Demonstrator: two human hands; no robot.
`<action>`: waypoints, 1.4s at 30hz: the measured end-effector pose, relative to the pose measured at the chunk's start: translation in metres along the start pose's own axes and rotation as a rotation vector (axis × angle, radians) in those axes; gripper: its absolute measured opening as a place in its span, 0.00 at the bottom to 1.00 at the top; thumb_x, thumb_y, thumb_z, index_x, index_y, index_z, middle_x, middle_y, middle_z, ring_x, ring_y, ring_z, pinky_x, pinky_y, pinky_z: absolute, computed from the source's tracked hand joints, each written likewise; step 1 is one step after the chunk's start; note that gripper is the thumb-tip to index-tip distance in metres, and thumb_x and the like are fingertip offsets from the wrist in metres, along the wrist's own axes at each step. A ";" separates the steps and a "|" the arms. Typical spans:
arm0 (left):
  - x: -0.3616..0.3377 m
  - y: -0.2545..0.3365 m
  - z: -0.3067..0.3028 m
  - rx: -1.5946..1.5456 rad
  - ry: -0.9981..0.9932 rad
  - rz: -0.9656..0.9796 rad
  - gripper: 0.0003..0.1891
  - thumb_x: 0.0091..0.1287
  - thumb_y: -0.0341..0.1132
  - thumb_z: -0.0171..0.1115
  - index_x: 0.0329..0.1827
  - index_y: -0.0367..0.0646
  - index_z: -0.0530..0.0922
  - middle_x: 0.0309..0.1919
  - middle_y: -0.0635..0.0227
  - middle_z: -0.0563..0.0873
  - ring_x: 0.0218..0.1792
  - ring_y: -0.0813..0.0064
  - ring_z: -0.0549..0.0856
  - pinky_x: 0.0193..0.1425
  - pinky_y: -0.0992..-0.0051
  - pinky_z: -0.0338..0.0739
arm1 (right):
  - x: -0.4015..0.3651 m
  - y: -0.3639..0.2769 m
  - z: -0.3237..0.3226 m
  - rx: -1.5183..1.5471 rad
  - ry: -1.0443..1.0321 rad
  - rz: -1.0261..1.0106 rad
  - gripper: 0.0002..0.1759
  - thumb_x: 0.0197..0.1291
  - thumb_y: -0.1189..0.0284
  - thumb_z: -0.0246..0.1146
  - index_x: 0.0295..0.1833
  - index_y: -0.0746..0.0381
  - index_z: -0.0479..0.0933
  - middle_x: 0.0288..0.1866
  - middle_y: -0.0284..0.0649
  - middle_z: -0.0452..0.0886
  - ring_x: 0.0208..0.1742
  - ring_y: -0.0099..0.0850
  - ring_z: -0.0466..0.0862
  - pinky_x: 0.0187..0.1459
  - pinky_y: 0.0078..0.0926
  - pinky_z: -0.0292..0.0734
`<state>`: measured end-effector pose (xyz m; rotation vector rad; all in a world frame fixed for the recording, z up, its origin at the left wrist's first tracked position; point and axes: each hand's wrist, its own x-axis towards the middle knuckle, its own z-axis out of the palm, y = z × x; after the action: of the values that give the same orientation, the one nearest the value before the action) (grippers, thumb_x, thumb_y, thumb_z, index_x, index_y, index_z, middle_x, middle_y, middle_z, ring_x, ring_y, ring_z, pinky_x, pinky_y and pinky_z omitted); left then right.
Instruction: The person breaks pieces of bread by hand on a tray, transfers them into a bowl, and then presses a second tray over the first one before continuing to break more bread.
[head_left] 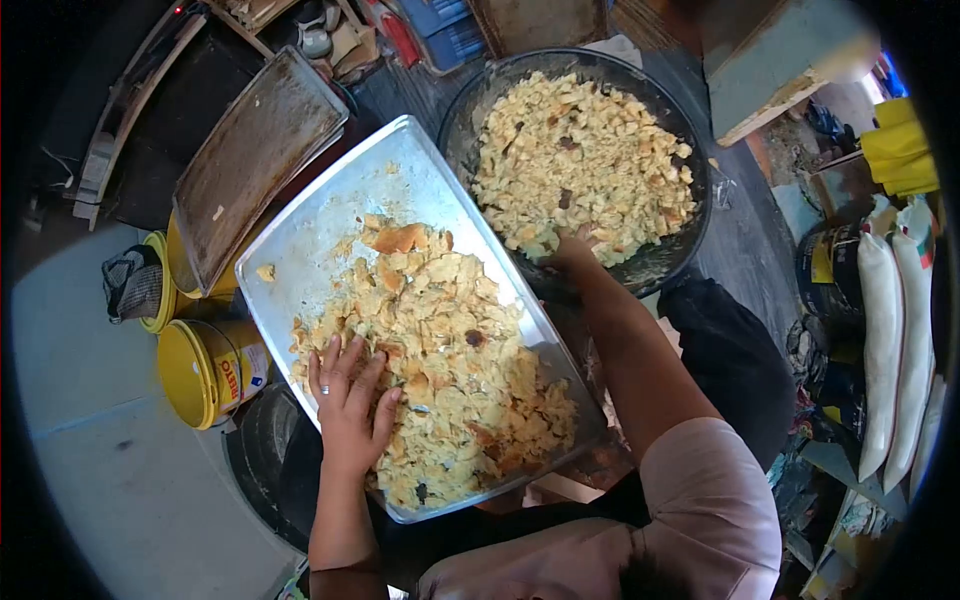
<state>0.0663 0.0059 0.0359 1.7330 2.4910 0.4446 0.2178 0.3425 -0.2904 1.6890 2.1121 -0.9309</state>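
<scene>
A metal baking tray (330, 215) is tilted across my lap, heaped with torn, crumbled bread pieces (450, 330). My left hand (350, 395), with a ring on one finger, rests flat on the bread near the tray's left side, its fingers spread. To the upper right stands a black round basin (705, 180) full of similar crumbled bread (590, 150) with a few dark bits. My right hand (573, 255) reaches into the basin's near edge. Its fingers are partly sunk in the crumbs, so their grip is hidden.
Yellow buckets (190, 375) stand on the floor at left, below a stained baking sheet (255, 150). A dark wooden table (745, 235) supports the basin. Long white filled bags (880, 350) and a yellow cloth (900, 145) are at right. A black tub (265, 450) sits beside my left arm.
</scene>
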 end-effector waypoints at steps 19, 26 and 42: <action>0.003 -0.098 -0.003 -1.001 0.650 -0.490 0.23 0.75 0.45 0.48 0.57 0.32 0.76 0.55 0.57 0.80 0.58 0.68 0.76 0.64 0.69 0.67 | -0.061 -0.081 -0.180 0.849 -0.107 -0.609 0.35 0.49 0.79 0.65 0.66 0.62 0.67 0.48 0.43 0.80 0.45 0.33 0.81 0.49 0.28 0.77; 0.001 -0.126 -0.001 -1.507 0.784 -0.566 0.32 0.75 0.56 0.42 0.64 0.34 0.68 0.57 0.57 0.77 0.60 0.66 0.75 0.66 0.67 0.65 | -0.228 -0.258 -0.215 0.379 -0.611 -1.013 0.32 0.38 0.81 0.69 0.56 0.61 0.73 0.47 0.39 0.79 0.50 0.31 0.80 0.52 0.27 0.76; 0.017 -0.109 0.012 -0.758 0.537 -0.310 0.21 0.62 0.36 0.66 0.59 0.43 0.78 0.63 0.53 0.74 0.64 0.59 0.73 0.67 0.67 0.67 | -0.249 -0.334 -0.172 -0.449 -0.453 -0.833 0.29 0.44 0.74 0.68 0.57 0.58 0.75 0.50 0.42 0.80 0.31 0.33 0.83 0.30 0.30 0.81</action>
<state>-0.0363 -0.0110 -0.0042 0.9941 2.3047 1.7148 0.0000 0.2251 0.0864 0.3112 2.4283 -0.8178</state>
